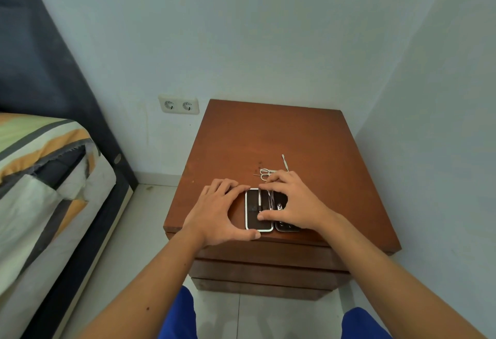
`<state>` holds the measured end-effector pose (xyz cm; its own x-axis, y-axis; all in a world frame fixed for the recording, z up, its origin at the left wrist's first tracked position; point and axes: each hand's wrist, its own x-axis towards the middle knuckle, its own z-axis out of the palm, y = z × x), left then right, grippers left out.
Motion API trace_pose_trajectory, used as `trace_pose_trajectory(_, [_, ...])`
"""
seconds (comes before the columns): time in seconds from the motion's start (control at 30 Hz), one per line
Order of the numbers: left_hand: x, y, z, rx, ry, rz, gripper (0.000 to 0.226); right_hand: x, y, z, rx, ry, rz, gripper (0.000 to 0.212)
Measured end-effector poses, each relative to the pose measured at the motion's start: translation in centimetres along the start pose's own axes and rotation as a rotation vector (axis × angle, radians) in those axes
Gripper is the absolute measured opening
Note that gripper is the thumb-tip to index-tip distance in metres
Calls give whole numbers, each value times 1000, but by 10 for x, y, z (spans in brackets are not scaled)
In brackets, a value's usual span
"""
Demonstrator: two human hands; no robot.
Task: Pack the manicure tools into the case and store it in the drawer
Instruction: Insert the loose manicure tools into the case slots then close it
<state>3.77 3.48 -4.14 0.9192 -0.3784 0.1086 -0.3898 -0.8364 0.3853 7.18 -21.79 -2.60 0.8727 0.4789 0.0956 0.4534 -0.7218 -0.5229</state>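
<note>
An open manicure case (253,209), black inside with a white rim, lies flat near the front edge of a brown nightstand (268,137). My left hand (214,212) cups the case's left half, thumb at its front corner. My right hand (292,201) lies over the right half, thumb and index finger pinching a thin metal tool (259,199) against the case's middle. Small scissors (264,173) and a slim metal pusher (285,162) lie loose on the top just behind my right hand. Closed drawer fronts (268,255) show below the top.
A bed (40,177) with a striped cover and a dark headboard stands to the left. A double wall socket (179,105) sits left of the nightstand. Walls close in behind and to the right. Tiled floor (150,220) and my blue-clad knees lie below.
</note>
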Motion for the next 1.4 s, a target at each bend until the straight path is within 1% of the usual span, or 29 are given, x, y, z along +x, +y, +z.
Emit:
trace_pose_trajectory(0.13, [0,0,0,0,5,2,109,-1,-2,-1,-11,-13,-20,88])
trace_pose_trajectory(0.27, [0,0,-1,0,-1,0,109,3,-5,-6,-19,-93,6,87])
trace_pose_trajectory(0.37, [0,0,-1,10,0,1,109,8,-6,-10,-11,-135,21,93])
trace_pose_trajectory(0.43, [0,0,-1,14,2,2,109,10,-6,-12,-5,-154,19,91])
trace_pose_trajectory(0.63, [0,0,0,-1,6,0,108,8,-5,-11,24,-145,15,83])
trace_pose_trajectory(0.83, [-1,0,0,-8,9,-2,109,-1,-4,-4,104,-101,23,81])
trace_pose_trajectory(1.07, [0,1,0,-9,2,-6,109,-1,-7,-12,114,-129,71,84])
trace_pose_trajectory(1.13, [0,1,-1,-12,-7,-8,110,2,-5,-16,179,-68,91,69])
trace_pose_trajectory(1.2, [0,0,-1,-16,-14,-11,110,8,-1,-19,220,53,105,44])
trace_pose_trajectory(1.27, [0,0,-1,-19,-18,-13,111,17,7,-21,200,169,155,22])
trace_pose_trajectory(1.3, [0,-1,-1,-22,-18,-15,111,22,11,-22,173,207,188,14])
trace_pose_trajectory(1.33, [0,-1,-1,-25,-20,-17,110,27,15,-23,135,232,215,10])
trace_pose_trajectory(1.4, [0,-1,-1,-30,-24,-16,111,37,21,-25,75,244,235,9])
